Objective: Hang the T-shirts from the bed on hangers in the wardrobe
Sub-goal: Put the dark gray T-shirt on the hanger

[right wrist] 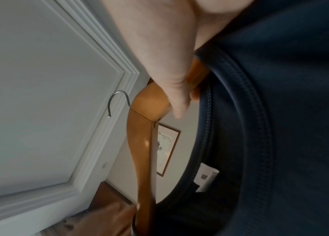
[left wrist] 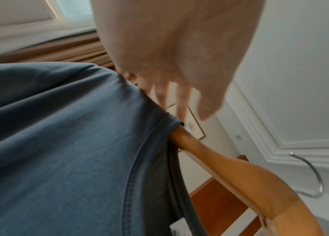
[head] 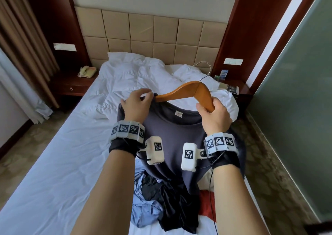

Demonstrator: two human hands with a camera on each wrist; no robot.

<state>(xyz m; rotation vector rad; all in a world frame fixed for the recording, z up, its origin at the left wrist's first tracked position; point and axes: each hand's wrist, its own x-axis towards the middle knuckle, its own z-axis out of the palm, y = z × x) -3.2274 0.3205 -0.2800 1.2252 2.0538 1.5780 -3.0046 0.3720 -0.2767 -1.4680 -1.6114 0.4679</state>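
Note:
A dark grey-blue T-shirt (head: 170,141) hangs in front of me above the bed (head: 62,153). A wooden hanger (head: 185,90) with a metal hook (head: 206,71) sits in its neck opening. The hanger's left arm is under the shirt's left shoulder, where my left hand (head: 149,95) pinches the fabric at the collar edge. My right hand (head: 206,109) grips the hanger's bare right arm just above the collar. In the left wrist view the hanger (left wrist: 240,172) runs out from under the T-shirt (left wrist: 58,143). The right wrist view shows the right hand (right wrist: 175,102) wrapped round the hanger (right wrist: 141,143) beside the T-shirt (right wrist: 290,111).
A pile of clothes (head: 161,198), light blue, black and red, lies on the bed below the shirt. Crumpled white bedding (head: 134,76) is at the headboard. A nightstand with a telephone (head: 87,72) stands left, another nightstand (head: 231,87) and a glass wall (head: 296,91) right.

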